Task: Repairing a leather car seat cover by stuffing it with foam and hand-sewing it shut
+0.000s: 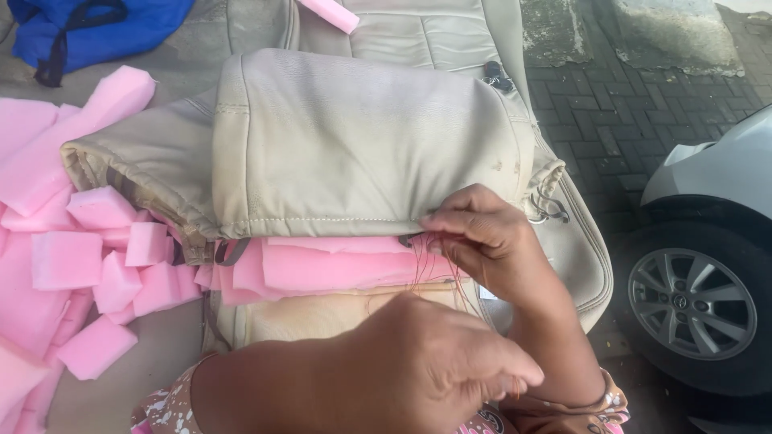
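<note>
A beige leather seat cover (354, 145) lies across a car seat, with pink foam sheets (338, 265) showing under its lower hem. My right hand (490, 241) pinches the hem at the seam, fingers closed on the edge where thin red thread (426, 265) hangs down. My left hand (434, 362) is low in front, fingers closed on the other end of the thread strands. A needle is too small to make out.
Loose pink foam blocks (96, 265) are piled at the left. A blue bag (88, 28) lies at the top left. At the right are brick paving (611, 104) and a grey car's wheel (691, 305).
</note>
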